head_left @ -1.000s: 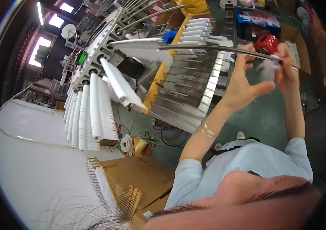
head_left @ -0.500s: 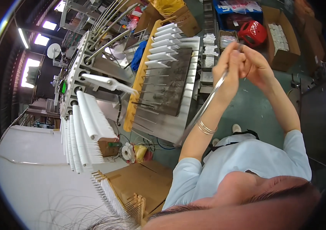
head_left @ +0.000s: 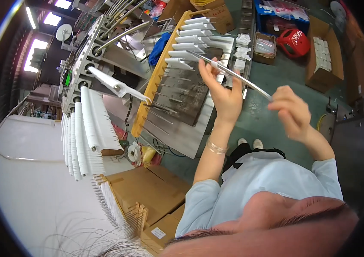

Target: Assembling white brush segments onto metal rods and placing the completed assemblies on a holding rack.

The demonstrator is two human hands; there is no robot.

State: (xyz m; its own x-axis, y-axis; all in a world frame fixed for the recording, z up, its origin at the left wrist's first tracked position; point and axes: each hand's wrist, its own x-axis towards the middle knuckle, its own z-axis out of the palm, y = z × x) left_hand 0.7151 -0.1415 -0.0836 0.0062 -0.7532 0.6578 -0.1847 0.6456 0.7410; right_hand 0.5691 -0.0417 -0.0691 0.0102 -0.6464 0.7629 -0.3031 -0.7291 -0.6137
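A thin metal rod slants between my two hands, its far end reaching over the pin rack. My left hand is around its upper part, fingers and thumb bent at the rod. A small pale band shows on the rod there; what it is I cannot make out. At the rod's lower right end, my right hand pinches it with the fingertips. Left of my hands lies the yellow wooden bar with a row of thin metal pins. Folded white pieces sit on its far pins; the nearer pins are bare.
White rolls and a white-covered spindle stick out from the machine on the left. Cardboard boxes stand near left. A red stool and an open carton are at the far right.
My hands were close together near the rod's far end; now they are apart. The left has come left and down, the right down and right. The rod now tilts toward the rack.
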